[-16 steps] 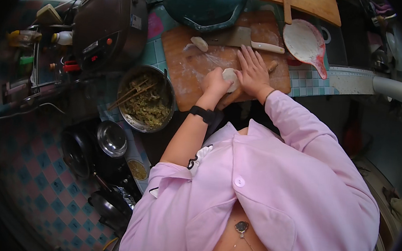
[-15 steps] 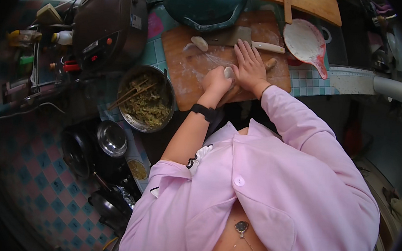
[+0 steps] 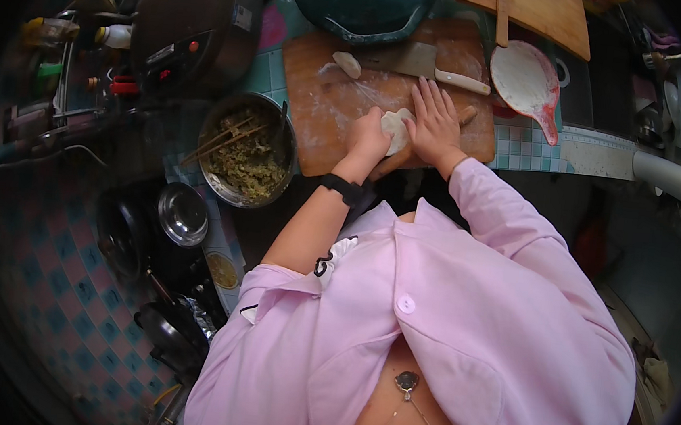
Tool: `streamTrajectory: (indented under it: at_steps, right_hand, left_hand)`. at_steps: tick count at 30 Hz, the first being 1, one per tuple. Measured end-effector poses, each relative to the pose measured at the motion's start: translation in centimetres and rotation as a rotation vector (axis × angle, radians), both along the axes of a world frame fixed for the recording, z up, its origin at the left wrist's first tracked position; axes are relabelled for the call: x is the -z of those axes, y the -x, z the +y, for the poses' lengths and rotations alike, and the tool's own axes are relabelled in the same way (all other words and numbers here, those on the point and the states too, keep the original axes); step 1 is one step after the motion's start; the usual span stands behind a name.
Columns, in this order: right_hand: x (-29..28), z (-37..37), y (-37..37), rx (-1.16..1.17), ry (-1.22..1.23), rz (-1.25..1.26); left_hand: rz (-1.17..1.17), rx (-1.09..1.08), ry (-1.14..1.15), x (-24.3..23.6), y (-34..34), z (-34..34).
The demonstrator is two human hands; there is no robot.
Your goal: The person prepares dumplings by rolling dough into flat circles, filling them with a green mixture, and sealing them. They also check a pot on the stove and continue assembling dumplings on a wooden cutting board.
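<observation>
My left hand (image 3: 368,136) pinches the edge of a round, flat dough wrapper (image 3: 397,129) on the floured wooden board (image 3: 304,120). My right hand (image 3: 435,125) lies with its fingers stretched out, palm over a wooden rolling pin (image 3: 468,115); most of the pin is hidden under it. The wrapper is between both hands, close to the pin. Farther up the board lies a small piece of dough (image 3: 347,64). A cleaver (image 3: 409,57) rests beside it, its pale handle just beyond my right fingertips.
Left of the board is a metal bowl (image 3: 209,177) of greenish filling with chopsticks. A dark cooker (image 3: 198,30) stands behind it. A green lidded appliance (image 3: 364,4) borders the board's far edge. At right are a red-handled dish of flour (image 3: 522,79) and another wooden board (image 3: 548,18).
The dough in my left hand now shows as a wider, flat round. My right hand has shifted slightly on the rolling pin. The whole view has also moved a little.
</observation>
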State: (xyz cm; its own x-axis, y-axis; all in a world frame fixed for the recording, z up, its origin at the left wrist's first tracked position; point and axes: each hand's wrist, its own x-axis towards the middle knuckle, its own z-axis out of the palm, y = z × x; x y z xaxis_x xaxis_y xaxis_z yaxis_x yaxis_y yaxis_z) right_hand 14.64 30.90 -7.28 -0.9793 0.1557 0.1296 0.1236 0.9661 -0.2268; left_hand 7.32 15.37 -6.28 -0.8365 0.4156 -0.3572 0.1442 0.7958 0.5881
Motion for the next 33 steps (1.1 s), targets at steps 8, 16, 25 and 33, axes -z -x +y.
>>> streamTrajectory:
  at_steps: [8,16,25,33]
  right_hand:
    - [0.3,0.0,1.5,-0.031,0.057,0.063]
    - [0.0,0.0,-0.3,-0.012,-0.012,0.01]
    - [0.2,0.1,-1.0,-0.046,0.012,0.021]
    - [0.5,-0.8,2.9,-0.001,0.027,0.064]
  left_hand:
    - [0.012,0.07,0.108,-0.6,1.6,0.1]
    - [-0.019,-0.045,-0.08,0.7,-0.6,-1.0]
    - [0.054,-0.029,-0.029,0.1,0.4,-1.9]
    - [0.009,-0.025,0.016,-0.5,-1.0,-0.6]
